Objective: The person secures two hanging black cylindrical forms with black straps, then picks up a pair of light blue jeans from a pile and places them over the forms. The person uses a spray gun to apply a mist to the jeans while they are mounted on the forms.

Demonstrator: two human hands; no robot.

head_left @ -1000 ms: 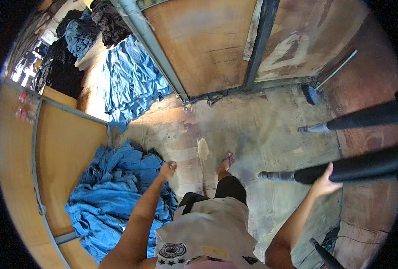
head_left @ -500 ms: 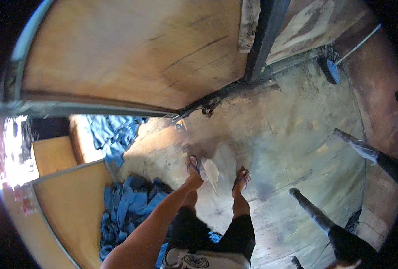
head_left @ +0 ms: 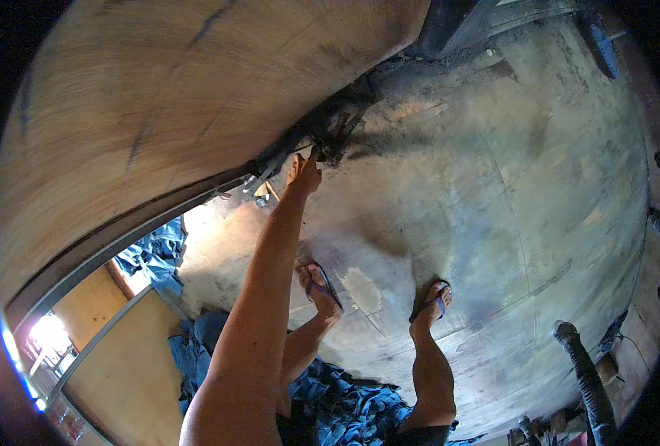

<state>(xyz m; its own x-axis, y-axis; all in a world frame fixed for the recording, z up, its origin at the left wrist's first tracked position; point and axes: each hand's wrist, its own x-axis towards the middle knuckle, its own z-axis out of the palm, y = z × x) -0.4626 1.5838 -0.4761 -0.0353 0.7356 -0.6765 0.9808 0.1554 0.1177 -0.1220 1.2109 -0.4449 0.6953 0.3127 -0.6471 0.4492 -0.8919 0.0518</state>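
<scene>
My left arm stretches forward across the floor from the lower edge. At its end my left hand is low by the foot of a wooden panel, against a dark, tangled bundle. Its fingers look closed at the bundle's near edge; what they pinch is too small and dark to make out. Close to the hand, beside the panel's lower edge, lie small pale scraps. My right hand is out of view.
Blue cloth lies heaped around my legs, with more cloth beyond a low wooden partition. My sandalled feet stand on a worn, stained floor. At the right are a black wrapped post and a blue brush or broom head.
My left hand has moved forward from near my left foot to the dark bundle by the panel. The view has shifted closer to the panel and tilted.
</scene>
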